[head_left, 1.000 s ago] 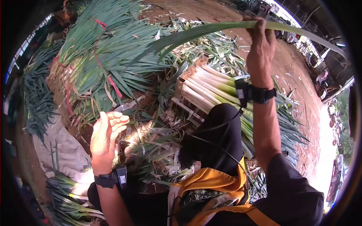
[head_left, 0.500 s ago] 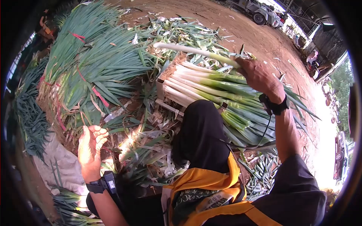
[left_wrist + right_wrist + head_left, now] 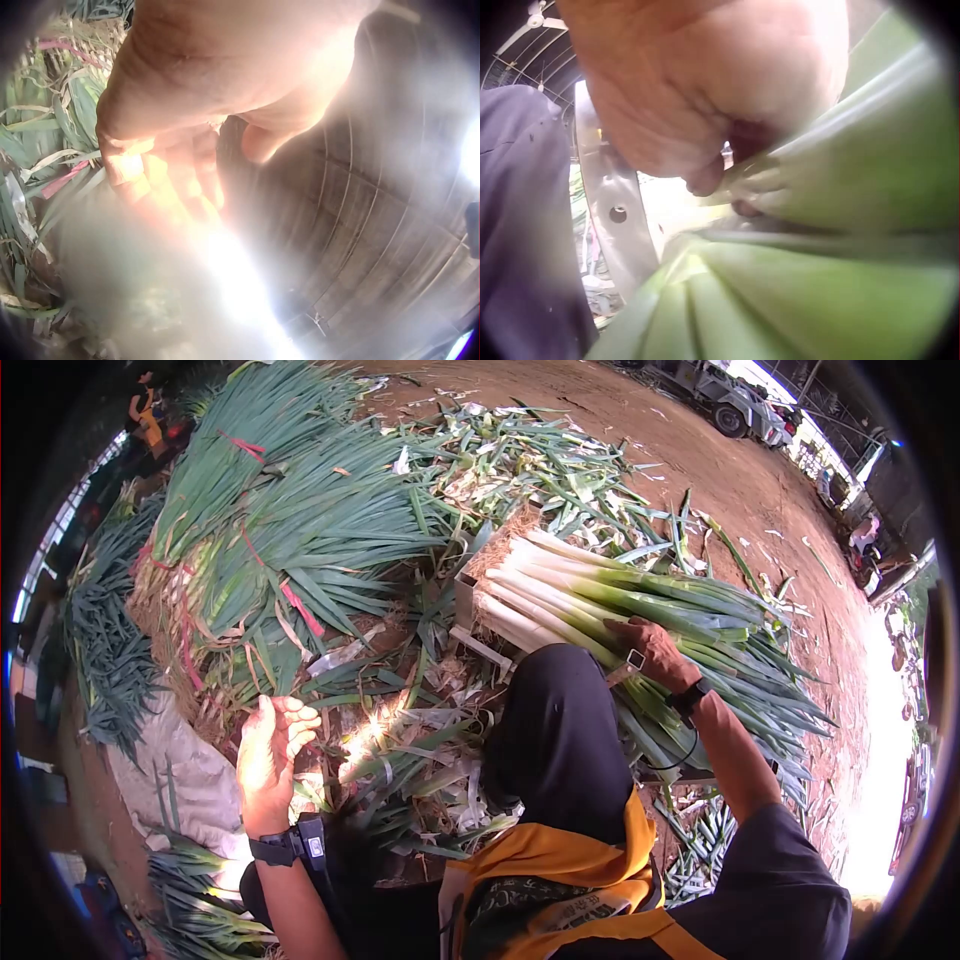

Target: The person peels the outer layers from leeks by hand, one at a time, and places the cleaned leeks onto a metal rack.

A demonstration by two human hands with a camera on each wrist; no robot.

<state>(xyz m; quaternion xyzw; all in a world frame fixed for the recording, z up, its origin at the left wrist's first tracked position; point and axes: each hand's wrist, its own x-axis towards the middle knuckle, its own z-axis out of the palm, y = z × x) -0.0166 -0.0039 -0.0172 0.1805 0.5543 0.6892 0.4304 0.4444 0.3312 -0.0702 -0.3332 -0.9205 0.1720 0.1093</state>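
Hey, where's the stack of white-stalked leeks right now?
In the head view, the stack of leeks lies right of centre, just beyond the dark-clad knee, with the right hand on it.

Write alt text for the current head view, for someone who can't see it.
A person's right hand touches a row of white-stemmed leeks laid on a rack beside a dark-clad knee. The left hand is raised with nothing in it; beyond it lies a green heap with red ties.
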